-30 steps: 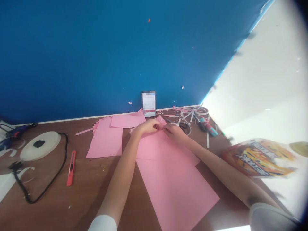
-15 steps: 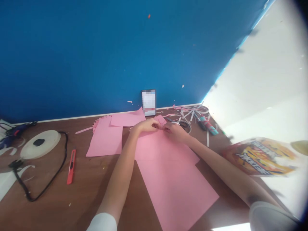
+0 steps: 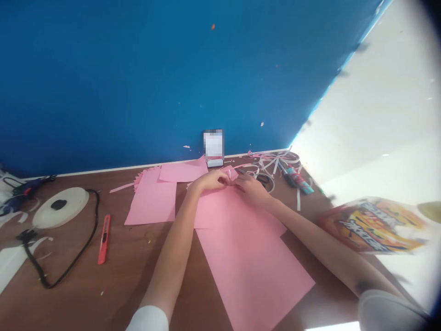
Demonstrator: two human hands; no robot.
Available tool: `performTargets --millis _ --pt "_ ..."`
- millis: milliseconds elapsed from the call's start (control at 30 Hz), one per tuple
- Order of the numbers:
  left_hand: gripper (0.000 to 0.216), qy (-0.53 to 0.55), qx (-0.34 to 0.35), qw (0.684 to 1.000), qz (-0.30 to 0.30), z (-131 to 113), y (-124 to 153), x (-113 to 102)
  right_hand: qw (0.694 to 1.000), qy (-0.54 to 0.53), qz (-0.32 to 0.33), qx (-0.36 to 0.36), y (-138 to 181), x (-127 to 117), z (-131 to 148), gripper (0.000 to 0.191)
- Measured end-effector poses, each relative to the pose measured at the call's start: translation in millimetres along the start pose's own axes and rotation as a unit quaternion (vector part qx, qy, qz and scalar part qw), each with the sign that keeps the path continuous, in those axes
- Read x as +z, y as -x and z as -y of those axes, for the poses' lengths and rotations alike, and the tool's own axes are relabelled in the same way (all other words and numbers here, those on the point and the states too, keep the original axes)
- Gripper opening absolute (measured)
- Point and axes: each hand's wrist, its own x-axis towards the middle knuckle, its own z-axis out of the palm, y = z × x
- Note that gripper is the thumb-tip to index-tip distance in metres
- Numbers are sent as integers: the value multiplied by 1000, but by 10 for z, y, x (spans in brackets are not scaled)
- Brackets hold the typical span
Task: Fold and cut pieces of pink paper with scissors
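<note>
A brown wood-look table (image 3: pixel 138 280) holds a long flat pink paper sheet (image 3: pixel 255 276), w/ a second pink paper sheet (image 3: pixel 220 209) touching its far end. The L hand (image 3: pixel 212 180) & R hand (image 3: pixel 253 189) pinch pink paper folds (image 3: pixel 232 172) at the back of that 2nd sheet (tips blurry), w/ a red plastic cutter (image 3: pixel 104 239) out left.

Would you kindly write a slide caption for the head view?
Left hand and right hand at pink paper; red cutter at left.
</note>
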Motion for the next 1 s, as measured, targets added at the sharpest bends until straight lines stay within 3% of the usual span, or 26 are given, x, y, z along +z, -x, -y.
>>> performTargets --millis 333,567,767,1000 --pt "29 55 31 997 42 111 -8 -60 999 -5 28 42 31 -40 72 24" --pt "29 48 15 998 39 70 -8 -51 1000 -14 6 23 10 -54 59 23" --pt "20 15 -5 1000 -2 4 -28 36 997 -78 -6 16 -25 -40 26 17" --pt "20 23 -8 1000 7 9 -49 31 997 -73 -18 5 -1 2 1 15"
